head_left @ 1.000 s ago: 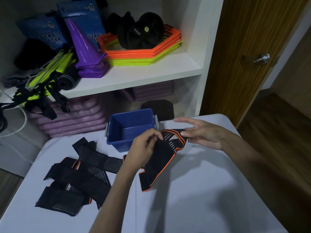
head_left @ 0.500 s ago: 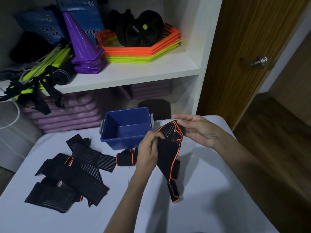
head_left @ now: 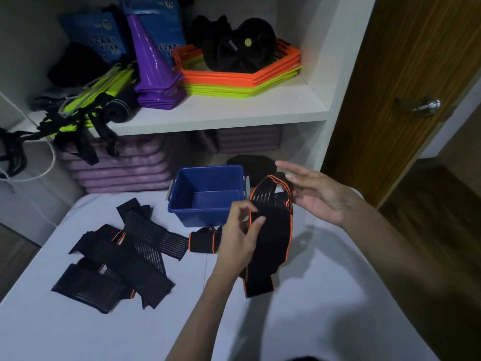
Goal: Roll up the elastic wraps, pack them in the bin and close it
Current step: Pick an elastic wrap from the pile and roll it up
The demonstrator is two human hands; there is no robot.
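The left hand (head_left: 238, 237) pinches the left orange edge of the black wrap (head_left: 270, 230) between thumb and fingertips, and the right hand (head_left: 316, 194) supports the top fold with straight, spread fingers, so it looks open and not gripping. Compared with 1 second ago, the wrap hangs more upright and its lower end points down to the near side of the white table (head_left: 325, 308). I judge the rolling is only beginning. The blue bin (head_left: 208, 196) stands just left of the wrap, with nothing visible inside. 1 rolled wrap (head_left: 203, 242) lies just near of it, and a pile of flat wraps (head_left: 122, 259) lies further left.
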